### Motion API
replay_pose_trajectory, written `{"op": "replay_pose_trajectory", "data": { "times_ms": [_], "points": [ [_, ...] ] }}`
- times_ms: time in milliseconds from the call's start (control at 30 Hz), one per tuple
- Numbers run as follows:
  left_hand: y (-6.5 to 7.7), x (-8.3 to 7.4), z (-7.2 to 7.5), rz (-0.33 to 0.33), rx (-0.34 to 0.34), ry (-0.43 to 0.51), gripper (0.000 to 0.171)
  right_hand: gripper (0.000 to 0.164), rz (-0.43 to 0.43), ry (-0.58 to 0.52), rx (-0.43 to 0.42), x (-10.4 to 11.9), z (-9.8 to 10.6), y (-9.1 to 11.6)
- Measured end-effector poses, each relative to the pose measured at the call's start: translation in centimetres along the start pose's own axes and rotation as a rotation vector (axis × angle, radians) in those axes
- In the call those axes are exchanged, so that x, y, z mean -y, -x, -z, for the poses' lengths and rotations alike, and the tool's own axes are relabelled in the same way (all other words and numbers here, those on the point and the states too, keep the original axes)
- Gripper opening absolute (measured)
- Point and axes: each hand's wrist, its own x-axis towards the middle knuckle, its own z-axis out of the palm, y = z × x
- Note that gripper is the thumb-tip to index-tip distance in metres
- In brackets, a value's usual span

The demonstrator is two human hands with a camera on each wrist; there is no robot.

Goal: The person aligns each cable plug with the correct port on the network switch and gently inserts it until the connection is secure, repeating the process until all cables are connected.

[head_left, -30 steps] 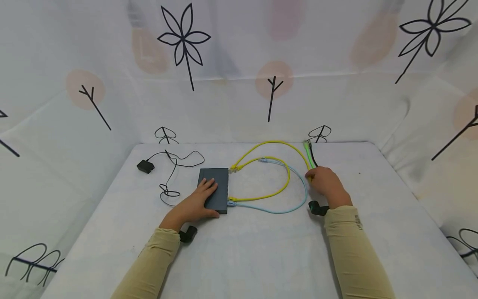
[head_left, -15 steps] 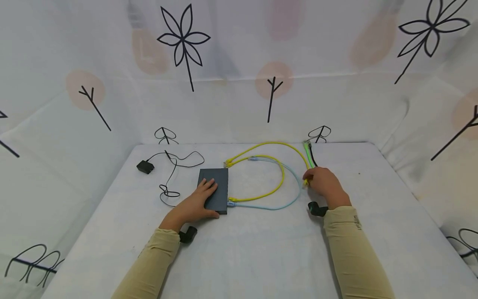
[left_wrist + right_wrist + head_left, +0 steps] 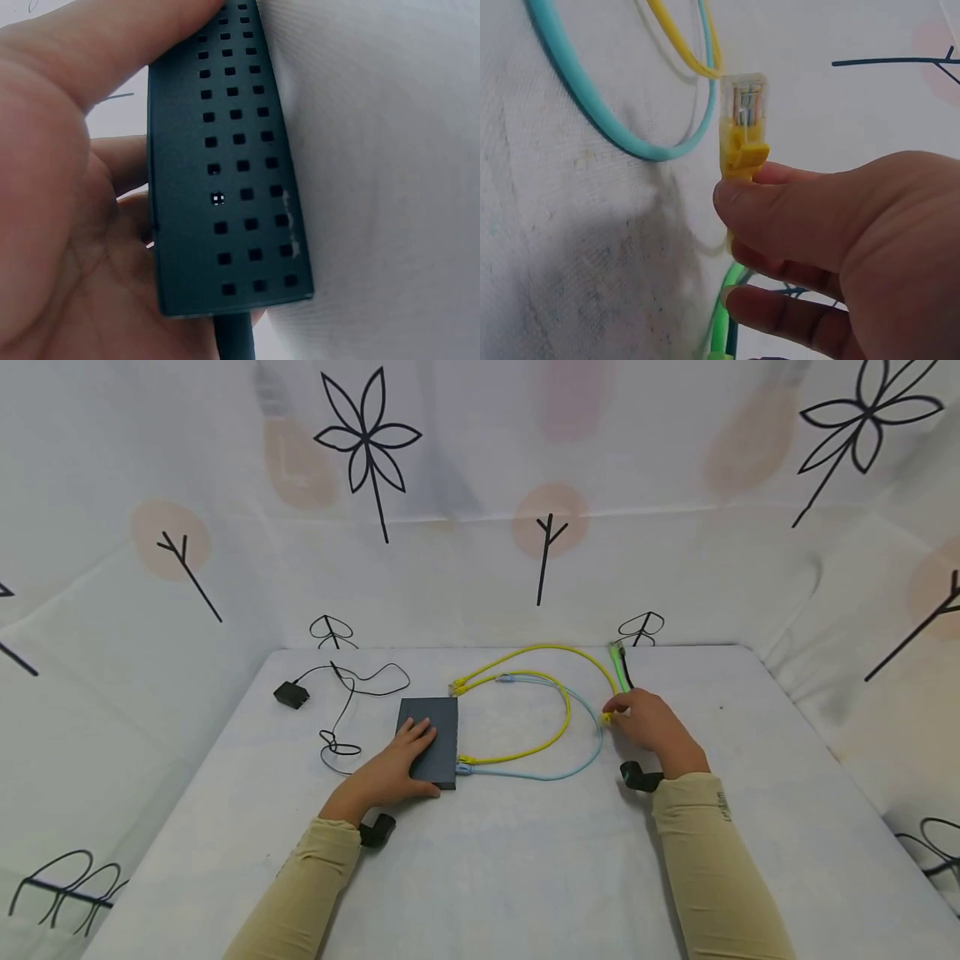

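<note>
My left hand [image 3: 386,772] rests over a dark network switch [image 3: 442,743], its fingers spread across the top and the thumb along the near edge. The left wrist view shows the switch's perforated side. My right hand [image 3: 651,727] pinches a yellow Ethernet cable [image 3: 555,646] just behind its plug; the clear connector [image 3: 744,97] points away from the fingers in the right wrist view. A second yellow Ethernet cable [image 3: 567,714] and a light blue Ethernet cable [image 3: 547,778] each run from the switch's right side, their other ends lying loose.
Beyond my right hand lie a green cable [image 3: 618,667] and a black cable [image 3: 626,670]. Left of the switch, a black power adapter [image 3: 291,695] trails its tangled cord [image 3: 352,689]. A patterned white cloth [image 3: 480,568] stands behind the table.
My right hand has drawn the yellow plug slightly left. The loose ends of both yellow cables and the blue cable have shifted left. My left hand stays put on the switch.
</note>
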Motion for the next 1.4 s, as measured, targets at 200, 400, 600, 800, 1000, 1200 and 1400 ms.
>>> {"op": "replay_pose_trajectory", "data": {
  "times_ms": [200, 400, 600, 800, 1000, 1200, 1400],
  "points": [
    [-0.1, 0.1, 0.0, 0.005, 0.002, -0.011, 0.099, 0.025, 0.033, 0.008, -0.040, 0.3, 0.1, 0.3],
    [-0.1, 0.3, -0.1, 0.007, 0.001, -0.010, 0.099, 0.028, 0.038, 0.011, -0.053, 0.8, 0.5, 0.4],
    [-0.2, 0.4, -0.2, 0.003, -0.002, -0.010, 0.099, 0.029, 0.057, -0.018, -0.047, 1.2, 0.5, 0.5],
    [-0.1, 0.3, -0.1, 0.006, -0.001, -0.004, 0.099, 0.028, 0.070, -0.042, -0.041, 1.3, 0.6, 0.4],
    [-0.1, 0.3, -0.1, 0.005, -0.003, -0.003, 0.099, 0.028, 0.111, -0.079, -0.057, 2.1, 0.6, 0.7],
    [-0.2, 0.4, -0.2, 0.005, -0.003, 0.003, 0.100, 0.027, 0.211, -0.103, -0.083, 3.3, 0.2, 0.9],
    [-0.1, 0.4, -0.2, 0.005, -0.001, 0.002, 0.100, 0.025, 0.278, -0.122, -0.095, 4.3, -0.5, 0.7]
  ]
}}
